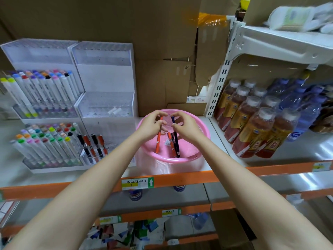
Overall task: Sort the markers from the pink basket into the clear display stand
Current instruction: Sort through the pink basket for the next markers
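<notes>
Shelf [59,177]: carries all below. Clear display stand [106,76]: left tiers filled with markers [45,87], right tiers nearly bare. Pink basket [204,139]: just beside the stand, a red pen [170,141] leaning inside. Left hand [152,124]: pinches an orange pen [158,139], its lower end inside the basket. Right hand [184,124]: pinches a dark pen [176,141] likewise. Step, as judged: pick-up. Next: lift clear and carry leftward to free slots.

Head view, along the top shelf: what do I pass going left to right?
Colour markers → red and black pens → left hand gripping an orange pen → right hand pinching a dark pen (both over the pink basket) → brown drink bottles → blue bottles.
</notes>
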A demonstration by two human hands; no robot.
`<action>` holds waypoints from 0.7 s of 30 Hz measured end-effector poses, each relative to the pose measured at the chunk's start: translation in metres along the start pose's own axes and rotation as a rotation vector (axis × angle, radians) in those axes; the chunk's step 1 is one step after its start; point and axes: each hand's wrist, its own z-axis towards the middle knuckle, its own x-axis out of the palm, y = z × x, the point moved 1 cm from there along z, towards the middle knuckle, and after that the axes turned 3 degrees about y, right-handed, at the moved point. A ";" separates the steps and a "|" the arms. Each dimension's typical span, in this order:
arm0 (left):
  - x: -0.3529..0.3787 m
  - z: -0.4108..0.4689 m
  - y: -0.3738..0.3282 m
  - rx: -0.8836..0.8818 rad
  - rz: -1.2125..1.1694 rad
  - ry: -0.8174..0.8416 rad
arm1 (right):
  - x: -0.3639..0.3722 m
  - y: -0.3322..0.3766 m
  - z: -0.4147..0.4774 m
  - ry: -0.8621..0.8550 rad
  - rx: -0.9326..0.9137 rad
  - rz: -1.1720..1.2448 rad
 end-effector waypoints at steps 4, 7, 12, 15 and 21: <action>-0.017 -0.010 -0.016 0.155 0.103 -0.113 | 0.001 0.016 -0.006 -0.012 -0.072 0.046; -0.032 -0.023 -0.032 0.230 0.034 -0.163 | 0.000 0.035 -0.008 -0.072 -0.146 0.065; -0.065 -0.044 -0.051 0.338 0.012 -0.267 | 0.012 0.067 -0.009 -0.154 -0.220 0.022; -0.087 -0.057 -0.052 0.335 0.008 -0.311 | 0.025 0.086 -0.011 -0.163 -0.237 0.046; -0.126 -0.079 -0.041 0.317 0.026 -0.293 | 0.053 0.121 -0.020 -0.192 -0.260 0.091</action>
